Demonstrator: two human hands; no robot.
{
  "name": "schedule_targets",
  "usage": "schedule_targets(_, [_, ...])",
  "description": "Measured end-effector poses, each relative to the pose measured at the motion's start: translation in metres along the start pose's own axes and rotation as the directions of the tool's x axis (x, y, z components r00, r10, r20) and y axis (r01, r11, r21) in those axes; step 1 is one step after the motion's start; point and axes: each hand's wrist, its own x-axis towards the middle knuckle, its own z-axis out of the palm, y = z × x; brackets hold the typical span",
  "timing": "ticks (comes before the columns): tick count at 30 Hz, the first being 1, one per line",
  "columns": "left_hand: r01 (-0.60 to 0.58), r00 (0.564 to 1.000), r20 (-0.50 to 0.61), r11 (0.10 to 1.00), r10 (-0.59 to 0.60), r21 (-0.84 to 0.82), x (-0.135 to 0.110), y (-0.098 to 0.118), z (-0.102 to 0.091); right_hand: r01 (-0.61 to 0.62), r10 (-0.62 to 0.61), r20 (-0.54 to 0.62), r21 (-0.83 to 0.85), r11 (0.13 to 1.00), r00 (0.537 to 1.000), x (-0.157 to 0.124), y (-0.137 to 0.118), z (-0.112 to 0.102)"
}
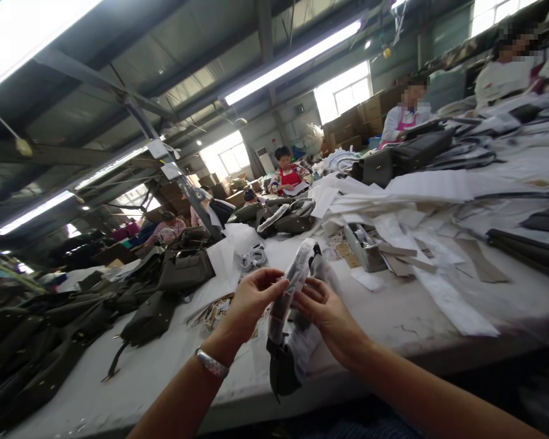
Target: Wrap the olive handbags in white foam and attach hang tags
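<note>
Here's the left hand (251, 302), thumb and fingertips nearly closed, pinching a strap (296, 277) in thin pale wrapping. And the right hand (322, 308) is on it too, fingers curled in against the other side, a small grip, palm half open. The strap stands steeply tilted between them, above the near edge of the table (96, 390), with a dark end piece (283, 372) hanging below the hands. A metallic band (213, 364) circles the left wrist.

Just beyond, a coil of white cord (253, 257) lies on the table, and over to the right sits a tape dispenser (363, 247), strips of paper (452, 299) scattered beside it. Out left, a dark bag (150, 317) lies by a big heap of bags (41, 341). Across the table, there's a co-worker in a red apron (289, 177) and, farther right, another in a pink apron (407, 122).
</note>
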Motion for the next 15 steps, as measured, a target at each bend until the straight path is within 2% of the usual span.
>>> schedule_targets(5, [0.021, 1.000, 0.021, 0.998, -0.022, 0.063, 0.000, 0.003, 0.000, 0.058, -0.059, 0.042, 0.017, 0.998, 0.997, -0.006, -0.005, 0.004])
schedule_targets(11, [-0.026, 0.976, 0.218, 0.971, -0.028, 0.238, -0.004, 0.012, 0.000, 0.126, -0.117, 0.097, -0.094, 0.988, 0.988, -0.007, -0.018, 0.011])
schedule_targets(15, [-0.038, 0.986, 0.169, 0.962, -0.008, 0.270, -0.007, 0.005, 0.001, 0.191, -0.154, 0.178, -0.215, 0.958, 0.972, -0.004, -0.022, 0.004])
